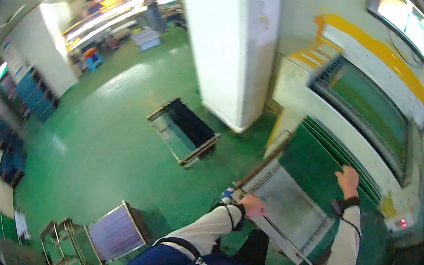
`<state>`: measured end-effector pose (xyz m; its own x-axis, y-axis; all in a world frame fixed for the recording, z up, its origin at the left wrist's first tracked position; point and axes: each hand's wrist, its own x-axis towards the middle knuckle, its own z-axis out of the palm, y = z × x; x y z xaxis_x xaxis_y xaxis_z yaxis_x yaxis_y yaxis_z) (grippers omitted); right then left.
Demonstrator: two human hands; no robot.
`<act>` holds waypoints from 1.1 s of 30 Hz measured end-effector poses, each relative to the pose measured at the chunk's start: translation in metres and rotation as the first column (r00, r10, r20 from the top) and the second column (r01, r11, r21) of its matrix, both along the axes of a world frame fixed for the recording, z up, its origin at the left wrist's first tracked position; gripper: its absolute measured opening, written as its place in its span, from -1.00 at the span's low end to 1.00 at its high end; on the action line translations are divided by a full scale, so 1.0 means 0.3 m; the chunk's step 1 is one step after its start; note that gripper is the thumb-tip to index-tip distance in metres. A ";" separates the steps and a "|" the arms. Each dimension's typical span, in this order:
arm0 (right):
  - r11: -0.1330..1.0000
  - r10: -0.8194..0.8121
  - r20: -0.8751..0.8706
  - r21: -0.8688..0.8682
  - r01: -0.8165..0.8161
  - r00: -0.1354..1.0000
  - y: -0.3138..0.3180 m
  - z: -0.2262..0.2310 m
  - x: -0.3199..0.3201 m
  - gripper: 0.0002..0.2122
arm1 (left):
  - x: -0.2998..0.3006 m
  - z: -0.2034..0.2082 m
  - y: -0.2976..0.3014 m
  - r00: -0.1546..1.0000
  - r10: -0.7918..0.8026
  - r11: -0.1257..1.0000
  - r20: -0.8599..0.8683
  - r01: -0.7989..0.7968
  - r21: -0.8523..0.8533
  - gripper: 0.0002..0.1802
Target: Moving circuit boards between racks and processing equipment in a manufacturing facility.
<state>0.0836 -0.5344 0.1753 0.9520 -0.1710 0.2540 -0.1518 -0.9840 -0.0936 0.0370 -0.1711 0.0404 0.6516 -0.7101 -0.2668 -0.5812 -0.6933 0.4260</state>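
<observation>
Green floor [99,145] showed; your left hand [253,205] was by the rack [293,203], your right hand [348,182] by green panels [324,147]; grips indeterminable.

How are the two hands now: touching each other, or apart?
Apart. The head view shows a wide gap, with grey panel visible, between left hand and right hand.

free floor [211,183] left of pale rack [293,206] — white pillar [228,44] ahead
</observation>
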 end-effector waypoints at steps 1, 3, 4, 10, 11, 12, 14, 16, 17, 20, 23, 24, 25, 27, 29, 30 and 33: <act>0.998 0.057 0.032 -0.039 -0.056 0.998 -0.034 -0.022 0.018 -0.73 | 0.007 -0.020 -0.002 0.999 0.001 1.000 0.036 0.000 -0.021 -0.42; 0.999 0.044 -0.078 -0.024 -0.046 0.996 -0.030 -0.003 0.056 -0.72 | 0.006 -0.087 0.014 0.995 -0.001 0.999 0.099 0.006 -0.051 -0.40; 1.000 -0.017 -0.131 -0.017 0.015 0.991 -0.037 0.008 0.048 -0.68 | 0.009 -0.092 0.012 0.994 -0.004 0.998 0.108 0.011 -0.067 -0.39; 0.992 -0.117 -0.155 0.031 0.123 0.981 -0.048 -0.015 0.093 -0.55 | -0.007 -0.071 0.019 0.995 -0.009 0.998 0.102 0.016 -0.065 -0.37; 0.992 -0.119 -0.145 0.028 0.124 0.982 -0.046 -0.020 0.096 -0.55 | -0.004 -0.087 0.019 0.993 -0.018 0.998 0.116 0.025 -0.064 -0.38; 0.991 -0.127 -0.133 0.020 0.131 0.983 -0.060 -0.027 0.098 -0.55 | -0.006 -0.082 0.013 0.991 -0.032 0.997 0.131 0.041 -0.068 -0.39; 0.991 -0.130 -0.134 0.001 0.131 0.982 -0.091 -0.036 0.101 -0.54 | -0.005 -0.073 0.004 0.995 -0.033 0.997 0.092 0.040 -0.069 -0.39; 0.987 -0.157 -0.135 0.011 0.160 0.978 -0.077 -0.031 0.109 -0.54 | -0.003 -0.070 0.007 0.997 -0.028 0.997 0.074 0.034 -0.073 -0.40; 0.984 -0.171 -0.136 0.016 0.175 0.976 -0.070 -0.031 0.108 -0.55 | -0.004 -0.069 0.009 0.997 -0.029 0.996 0.073 0.035 -0.080 -0.40; 0.986 -0.161 -0.139 0.015 0.165 0.977 -0.057 -0.027 0.096 -0.55 | 0.005 -0.069 0.012 0.998 -0.039 0.995 0.045 0.044 -0.095 -0.39; 0.991 -0.136 -0.100 -0.009 0.136 0.986 -0.059 -0.032 0.098 -0.56 | 0.028 -0.093 0.028 0.991 -0.104 0.986 0.081 0.114 -0.126 -0.40; 0.991 -0.137 -0.073 -0.005 0.137 0.988 -0.054 -0.039 0.094 -0.58 | 0.030 -0.090 0.036 0.986 -0.134 0.980 0.103 0.148 -0.135 -0.40; 0.991 -0.134 -0.058 -0.004 0.134 0.989 -0.051 -0.043 0.091 -0.59 | 0.038 -0.087 0.042 0.990 -0.125 0.986 0.065 0.132 -0.107 -0.40; 0.991 -0.133 -0.026 -0.004 0.132 0.991 -0.052 -0.043 0.085 -0.60 | 0.066 -0.067 0.058 0.994 -0.108 0.993 -0.009 0.107 -0.051 -0.38; 0.986 -0.164 -0.075 -0.010 0.164 0.984 -0.057 -0.023 0.073 -0.60 | 0.072 -0.021 0.057 0.990 -0.141 0.990 -0.008 0.141 -0.011 -0.39; 0.985 -0.170 -0.099 -0.007 0.170 0.981 -0.037 -0.010 0.074 -0.60 | 0.073 -0.008 0.066 0.989 -0.148 0.989 -0.007 0.148 0.015 -0.39; 0.986 -0.163 -0.151 -0.003 0.164 0.975 -0.001 0.025 0.068 -0.58 | 0.080 -0.046 0.059 0.985 -0.169 0.983 0.042 0.166 0.079 -0.41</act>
<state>0.1041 -0.5348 0.1829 0.9380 -0.3295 0.1073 -0.3238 -0.9437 -0.0670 0.0610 -0.1533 0.0266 0.5386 -0.7894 -0.2945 -0.7104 -0.6134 0.3450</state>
